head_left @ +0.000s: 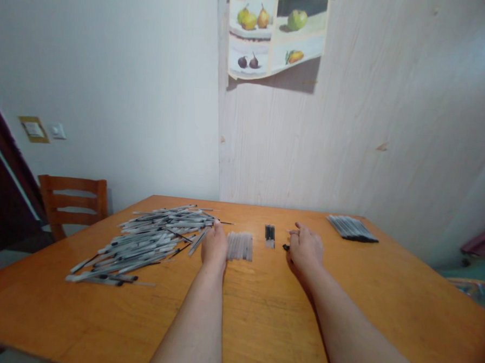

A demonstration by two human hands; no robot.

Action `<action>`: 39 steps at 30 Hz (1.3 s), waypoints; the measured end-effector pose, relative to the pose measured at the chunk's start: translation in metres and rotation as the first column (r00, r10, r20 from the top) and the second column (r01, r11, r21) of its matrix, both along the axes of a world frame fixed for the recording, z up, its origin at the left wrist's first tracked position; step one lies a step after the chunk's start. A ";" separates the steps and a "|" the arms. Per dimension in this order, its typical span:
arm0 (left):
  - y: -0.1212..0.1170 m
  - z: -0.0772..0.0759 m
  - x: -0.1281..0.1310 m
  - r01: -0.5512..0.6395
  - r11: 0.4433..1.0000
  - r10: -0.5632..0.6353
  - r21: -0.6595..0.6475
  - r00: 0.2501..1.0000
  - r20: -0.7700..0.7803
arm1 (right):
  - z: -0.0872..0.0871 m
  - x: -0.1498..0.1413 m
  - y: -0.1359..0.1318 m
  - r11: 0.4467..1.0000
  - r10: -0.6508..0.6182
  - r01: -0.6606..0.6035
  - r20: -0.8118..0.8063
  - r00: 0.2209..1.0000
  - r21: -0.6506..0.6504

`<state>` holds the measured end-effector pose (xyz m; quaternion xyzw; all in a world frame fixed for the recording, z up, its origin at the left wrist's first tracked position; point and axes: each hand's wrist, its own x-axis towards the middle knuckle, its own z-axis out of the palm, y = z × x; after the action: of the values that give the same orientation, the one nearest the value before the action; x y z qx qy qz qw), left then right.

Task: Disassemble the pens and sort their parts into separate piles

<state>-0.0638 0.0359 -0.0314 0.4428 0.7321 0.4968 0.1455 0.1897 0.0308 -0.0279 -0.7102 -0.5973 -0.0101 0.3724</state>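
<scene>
My left hand is at the right edge of a loose pile of thin, pen-like sticks, translucent with dark tips. Its thumb points up and away, while the other fingers are mostly hidden, so I cannot tell what it grips. Touching or just beside it on the right lies a neat row of pale translucent tubes. A small bundle of short black sticks with pale ends lies between my hands. My right hand rests low over the table, some fingers stretched apart, with small black pieces poking out at its left side.
An even row of black-ended translucent sticks lies at the back right of the wooden table. The wall stands right behind the table, with a sheet of fruit pictures on it. A wooden chair is at the left.
</scene>
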 end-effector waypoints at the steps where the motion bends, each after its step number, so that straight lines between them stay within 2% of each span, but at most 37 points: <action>1: -0.001 0.001 0.000 0.000 1.000 0.000 -0.001 1.000 0.008 | 0.001 0.002 0.000 1.000 -0.011 0.011 -0.017 1.000 0.000; 8: 0.000 0.002 -0.001 0.002 1.000 -0.003 0.023 0.999 0.049 | 0.008 0.012 -0.004 0.998 -0.059 0.056 -0.116 0.991 -0.029; 14: 0.000 0.001 0.000 0.007 1.000 -0.008 0.017 0.999 0.050 | 0.004 0.015 -0.002 0.998 -0.048 0.055 -0.203 0.978 0.027; 20: 0.000 0.001 -0.001 0.030 0.999 -0.032 0.035 0.999 0.036 | 0.009 0.011 -0.006 0.998 -0.048 0.059 -0.267 0.962 0.035; 23: 0.001 0.001 -0.001 0.024 0.999 -0.025 0.038 0.998 0.050 | 0.008 0.005 -0.010 0.999 -0.013 0.023 -0.267 0.964 0.035; 31: -0.002 0.004 0.003 0.045 0.995 -0.050 0.084 0.997 0.056 | 0.011 -0.021 -0.022 0.976 0.213 -0.203 -0.187 0.959 0.073; 35: -0.003 0.005 0.005 0.062 0.990 -0.068 0.125 0.997 0.045 | 0.019 -0.022 -0.026 0.972 0.228 -0.214 -0.171 0.959 0.097; 39: -0.005 0.005 0.008 0.059 0.985 -0.067 0.161 0.997 0.047 | 0.024 -0.011 -0.023 0.971 0.199 -0.168 -0.190 0.961 0.170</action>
<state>-0.0556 0.0311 -0.0264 0.4629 0.6716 0.5603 0.1443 0.1784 0.0078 -0.0035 -0.6185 -0.6164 0.0525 0.4845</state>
